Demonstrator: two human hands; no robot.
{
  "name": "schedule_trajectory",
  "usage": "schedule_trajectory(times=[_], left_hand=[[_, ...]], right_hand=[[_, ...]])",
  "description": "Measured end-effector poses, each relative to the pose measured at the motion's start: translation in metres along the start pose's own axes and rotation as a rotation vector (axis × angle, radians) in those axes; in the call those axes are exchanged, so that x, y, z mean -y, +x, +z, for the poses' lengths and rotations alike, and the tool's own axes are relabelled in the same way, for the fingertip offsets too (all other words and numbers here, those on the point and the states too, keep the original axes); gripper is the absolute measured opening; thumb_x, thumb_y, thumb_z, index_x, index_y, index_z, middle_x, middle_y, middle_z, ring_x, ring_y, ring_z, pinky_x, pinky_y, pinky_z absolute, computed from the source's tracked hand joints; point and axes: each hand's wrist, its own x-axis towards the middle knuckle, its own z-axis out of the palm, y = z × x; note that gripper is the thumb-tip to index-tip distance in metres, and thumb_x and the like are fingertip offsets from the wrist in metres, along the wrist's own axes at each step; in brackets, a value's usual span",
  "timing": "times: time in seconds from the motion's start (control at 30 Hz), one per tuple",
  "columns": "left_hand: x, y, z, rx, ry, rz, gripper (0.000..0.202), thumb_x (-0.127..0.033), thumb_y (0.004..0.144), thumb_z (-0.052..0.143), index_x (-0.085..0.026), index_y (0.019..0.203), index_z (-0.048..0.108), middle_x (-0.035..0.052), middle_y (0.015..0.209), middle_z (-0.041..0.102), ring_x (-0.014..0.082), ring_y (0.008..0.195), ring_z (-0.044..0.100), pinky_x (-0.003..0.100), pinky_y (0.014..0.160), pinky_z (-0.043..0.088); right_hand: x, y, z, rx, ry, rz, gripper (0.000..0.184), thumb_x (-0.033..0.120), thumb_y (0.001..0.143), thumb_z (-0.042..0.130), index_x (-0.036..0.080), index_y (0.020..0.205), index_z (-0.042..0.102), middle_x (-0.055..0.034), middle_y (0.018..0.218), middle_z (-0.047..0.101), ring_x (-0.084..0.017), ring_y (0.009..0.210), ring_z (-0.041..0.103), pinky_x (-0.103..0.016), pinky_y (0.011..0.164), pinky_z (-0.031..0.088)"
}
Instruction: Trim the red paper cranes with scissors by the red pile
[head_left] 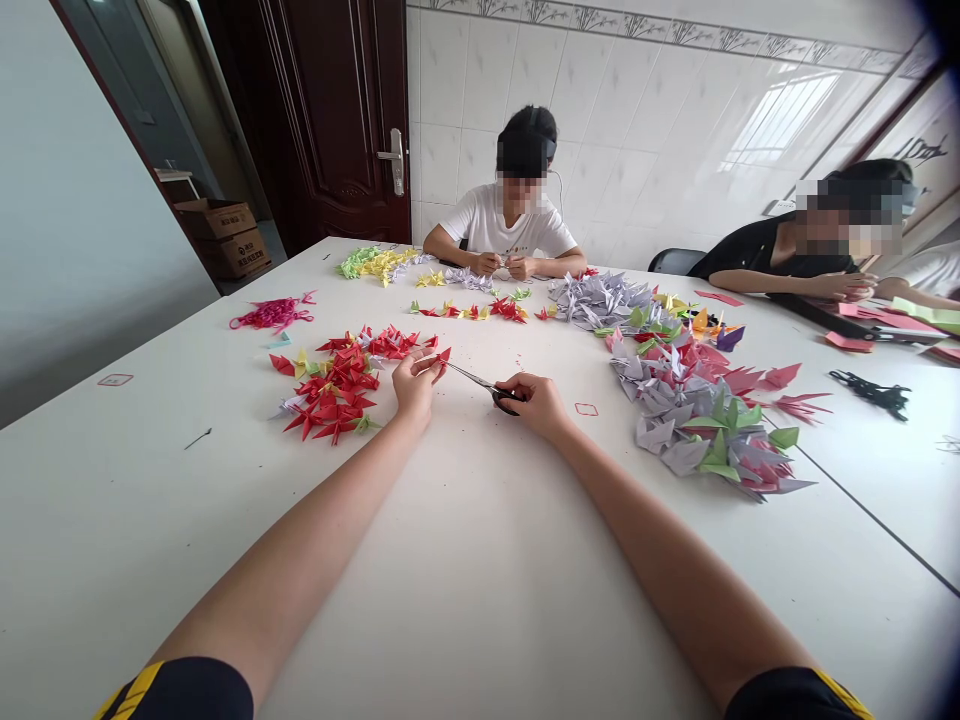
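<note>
- Scissors (477, 380) with black handles, on my remote head-camera feed, their narrow blades aimed at a red paper scrap (442, 354) above the white table (150, 500).
- The right hand (536, 405) closes around the handles; how far apart the blades stand, I cannot tell.
- The left hand (414, 388) appears to pinch the scrap between its fingertips, just beside the blade tips.
- Good handling here, I judge, means a firm pinch, with those fingertips kept clear of the blades.
- Left of the scissors: a heap of red folded paper cranes (330, 385).
- Right of the scissors: a mound of lilac-grey and green paper cranes (660, 432).
- Beyond the scissors: a person in a white T-shirt (499, 222) works with both hands at the table's far side.
- Farther right of the scissors: a person in a black top (757, 250) leans near pink paper sheets (862, 318).
</note>
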Motion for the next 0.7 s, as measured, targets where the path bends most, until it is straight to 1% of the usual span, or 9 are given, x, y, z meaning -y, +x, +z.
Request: schedule_trajectory(times=[0.13, 0.23, 0.3, 0.37, 0.43, 0.53, 0.7], left_hand=[[-0.0005, 0.0003, -0.0013, 0.014, -0.015, -0.019, 0.026, -0.008, 0.063, 0.072, -0.015, 0.087, 0.065, 0.0037, 0.085, 0.066, 0.0127, 0.082, 0.065, 0.037, 0.092, 0.053], [0.0005, 0.0004, -0.0017, 0.037, -0.011, -0.005, 0.023, -0.010, 0.063, 0.074, -0.014, 0.083, 0.065, 0.0034, 0.085, 0.065, 0.0128, 0.082, 0.065, 0.038, 0.093, 0.052], [0.0020, 0.0006, -0.0014, 0.044, 0.009, 0.011, 0.021, -0.012, 0.064, 0.075, -0.014, 0.082, 0.067, 0.0041, 0.085, 0.066, 0.0133, 0.082, 0.065, 0.038, 0.093, 0.052], [0.0040, 0.0012, -0.0009, 0.041, 0.041, 0.023, 0.019, -0.014, 0.065, 0.076, -0.014, 0.083, 0.068, 0.0053, 0.085, 0.067, 0.0143, 0.082, 0.066, 0.038, 0.092, 0.052], [0.0059, 0.0021, -0.0008, 0.036, 0.063, 0.030, 0.020, -0.015, 0.065, 0.076, -0.013, 0.084, 0.070, 0.0065, 0.085, 0.069, 0.0151, 0.082, 0.066, 0.038, 0.091, 0.053], [0.0074, 0.0033, -0.0012, 0.025, 0.064, 0.025, 0.022, -0.016, 0.064, 0.076, -0.013, 0.085, 0.071, 0.0070, 0.085, 0.070, 0.0152, 0.082, 0.066, 0.039, 0.091, 0.053], [0.0075, 0.0036, -0.0020, 0.017, 0.080, 0.027, 0.022, -0.017, 0.064, 0.077, -0.012, 0.086, 0.072, 0.0090, 0.090, 0.071, 0.0162, 0.085, 0.066, 0.039, 0.091, 0.053]], right_hand=[[-0.0029, 0.0019, 0.0008, 0.114, 0.254, 0.107, 0.033, 0.038, 0.065, 0.074, 0.018, 0.090, 0.071, -0.0063, 0.076, 0.072, -0.019, 0.069, 0.064, -0.031, 0.061, 0.049], [-0.0049, 0.0033, 0.0003, 0.135, 0.325, 0.155, 0.034, 0.040, 0.063, 0.075, 0.018, 0.089, 0.070, -0.0079, 0.081, 0.074, -0.020, 0.071, 0.066, -0.031, 0.060, 0.049], [-0.0050, 0.0033, -0.0005, 0.099, 0.256, 0.134, 0.033, 0.039, 0.064, 0.074, 0.018, 0.089, 0.071, -0.0060, 0.076, 0.072, -0.019, 0.066, 0.063, -0.031, 0.059, 0.047], [-0.0044, 0.0026, -0.0010, 0.027, 0.112, 0.077, 0.031, 0.036, 0.065, 0.072, 0.018, 0.090, 0.072, -0.0026, 0.068, 0.067, -0.017, 0.062, 0.057, -0.031, 0.059, 0.044], [-0.0035, 0.0018, -0.0012, -0.044, -0.029, 0.009, 0.028, 0.033, 0.066, 0.070, 0.018, 0.090, 0.074, -0.0006, 0.065, 0.062, -0.016, 0.061, 0.053, -0.030, 0.059, 0.042], [-0.0026, 0.0009, -0.0006, -0.088, -0.137, -0.085, 0.025, 0.031, 0.069, 0.067, 0.019, 0.089, 0.074, -0.0020, 0.072, 0.063, -0.016, 0.065, 0.053, -0.031, 0.063, 0.042], [-0.0050, -0.0007, 0.0009, -0.090, -0.262, -0.223, 0.021, 0.028, 0.077, 0.062, 0.023, 0.094, 0.073, -0.0062, 0.092, 0.068, -0.020, 0.075, 0.060, -0.032, 0.069, 0.046]])
